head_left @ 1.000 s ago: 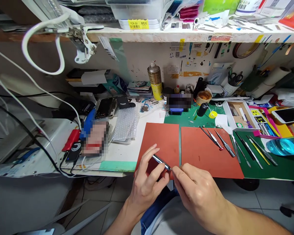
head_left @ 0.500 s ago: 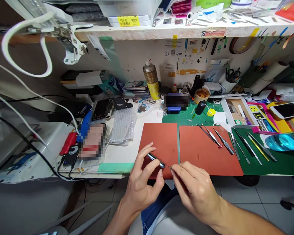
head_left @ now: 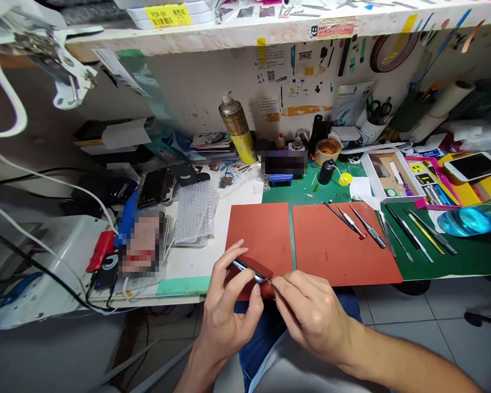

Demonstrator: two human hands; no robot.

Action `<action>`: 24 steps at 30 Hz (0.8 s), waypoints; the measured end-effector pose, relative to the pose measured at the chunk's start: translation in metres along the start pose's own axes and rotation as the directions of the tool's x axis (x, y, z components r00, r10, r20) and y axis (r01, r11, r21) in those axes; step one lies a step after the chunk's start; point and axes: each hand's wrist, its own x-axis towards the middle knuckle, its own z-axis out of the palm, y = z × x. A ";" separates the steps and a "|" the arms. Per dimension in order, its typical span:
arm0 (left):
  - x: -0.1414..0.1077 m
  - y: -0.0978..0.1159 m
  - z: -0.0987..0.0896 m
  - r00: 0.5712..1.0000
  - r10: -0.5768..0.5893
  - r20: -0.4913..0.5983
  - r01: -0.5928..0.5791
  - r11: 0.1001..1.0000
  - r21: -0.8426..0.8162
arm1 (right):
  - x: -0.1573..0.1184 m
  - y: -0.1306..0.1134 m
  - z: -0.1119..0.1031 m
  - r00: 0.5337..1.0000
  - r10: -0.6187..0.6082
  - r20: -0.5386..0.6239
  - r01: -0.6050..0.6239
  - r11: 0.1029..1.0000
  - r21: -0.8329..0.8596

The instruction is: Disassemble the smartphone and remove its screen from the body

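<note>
My left hand (head_left: 231, 312) grips a dark, shiny-edged phone (head_left: 249, 269), tilted on edge over the left red mat (head_left: 258, 228). Its fingers lie along the near side, and part of the phone is hidden behind them. The thumb and fingers of my right hand (head_left: 311, 312) are pinched on a thin, pin-like tool (head_left: 269, 280), mostly covered by the fingertips. Its tip is at the phone's near right end; whether it touches cannot be made out.
Tweezers and a screwdriver (head_left: 368, 226) lie on the right red mat (head_left: 311, 245). More tools (head_left: 427, 233) and a blue bottle (head_left: 470, 221) are farther right. A spray can (head_left: 237, 128) stands behind. Bubble wrap (head_left: 195, 212) and cables lie left, under a shelf (head_left: 213, 41).
My right hand has brought the pin-like tool up to the phone's end, closing the small gap between them. The camera view has shifted, and the left hand keeps its grip.
</note>
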 end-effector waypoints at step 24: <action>0.000 -0.001 0.000 1.000 -0.003 -0.010 0.002 1.000 -0.029 | -0.001 -0.003 0.000 0.979 -0.194 0.064 0.204 0.934 -0.292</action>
